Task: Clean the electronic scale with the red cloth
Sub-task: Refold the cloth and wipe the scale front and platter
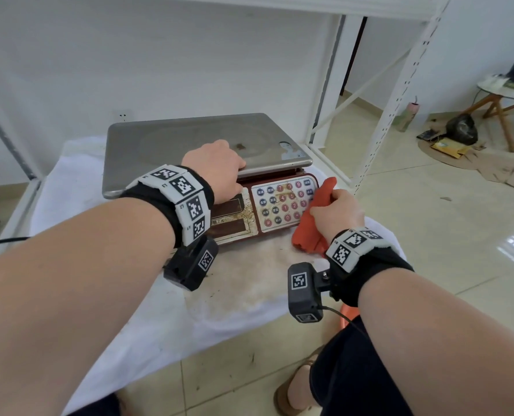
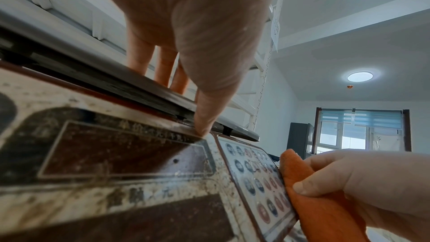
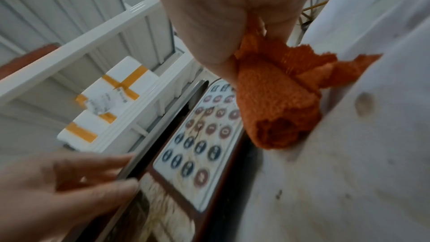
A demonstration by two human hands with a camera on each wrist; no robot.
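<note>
The electronic scale has a steel pan (image 1: 189, 139) and a stained red front panel with a keypad (image 1: 282, 202). It stands on a white-covered surface (image 1: 114, 295). My left hand (image 1: 219, 166) lies over the pan's front edge. Its straight fingers (image 2: 139, 58) rest on top and its thumb tip touches the panel just below the pan. My right hand (image 1: 336, 214) grips the bunched red cloth (image 1: 306, 235) at the keypad's right edge. In the right wrist view the cloth (image 3: 274, 102) hangs rolled from the fist, beside the keypad (image 3: 204, 135).
White shelf posts (image 1: 399, 94) rise just behind and right of the scale. Taped white foam boxes (image 3: 111, 95) sit behind it. Litter and a dark bag (image 1: 459, 133) lie on the tiled floor at the right, by a small round table (image 1: 504, 88). My knee (image 1: 354, 370) is below the surface's edge.
</note>
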